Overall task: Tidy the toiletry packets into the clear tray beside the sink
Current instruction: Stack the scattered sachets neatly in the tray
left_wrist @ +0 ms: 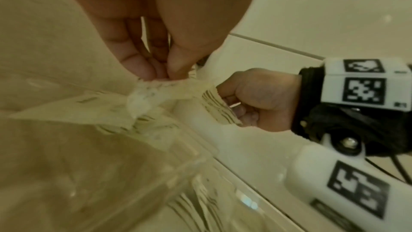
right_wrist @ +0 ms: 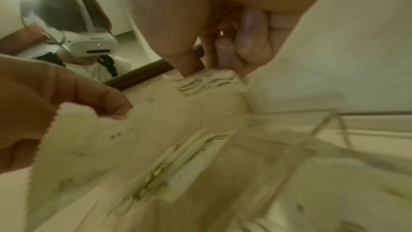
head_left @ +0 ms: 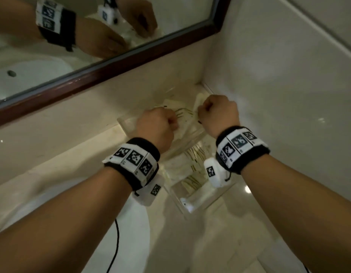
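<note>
- I am working with two hands over one clear tray [head_left: 187,210] that is sitting on the table [head_left: 220,243], in the far right corner where the wall [head_left: 288,85] meets the strip under the mirror [head_left: 131,56].
- My left hand [head_left: 156,128] is closing its grip on one toiletry packet [left_wrist: 151,93], thumb and fingertips [left_wrist: 136,66] pinching its crumpled top edge above the far end of the tray.
- My right hand [head_left: 219,113] is pinching a second packet [right_wrist: 207,80] by its top, to the right of the first and nearer the wall; this one is showing dark printed stripes.
- More pale packets [head_left: 188,174] are lying inside the tray, nearer to me than both hands; they are overlapping and blurred, so I cannot give their count.
- One sink [head_left: 135,229] is lying to the left of the tray, with a black cable [head_left: 117,233] hanging across it.
- I am wearing two wristbands with black-and-white markers, one per wrist.
</note>
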